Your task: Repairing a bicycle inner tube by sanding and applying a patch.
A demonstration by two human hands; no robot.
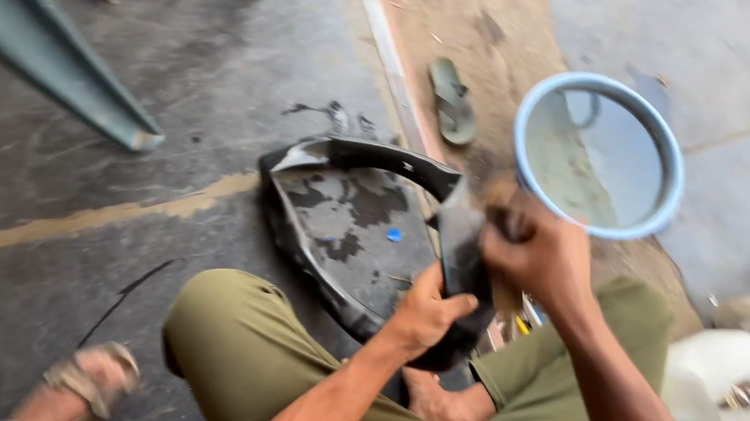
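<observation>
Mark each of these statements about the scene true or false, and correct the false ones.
1. The left hand has its grip on a curved black tyre piece. True.
2. The right hand is empty and flat on the floor. False: it is closed around something brownish pressed against the tyre piece; blur hides what it is.
3. A round blue basin sits on the floor beyond the right hand. True.
4. The basin is red and square. False: it is light blue and round.
5. A single sandal lies on the ground beyond the tyre piece. True.
</observation>
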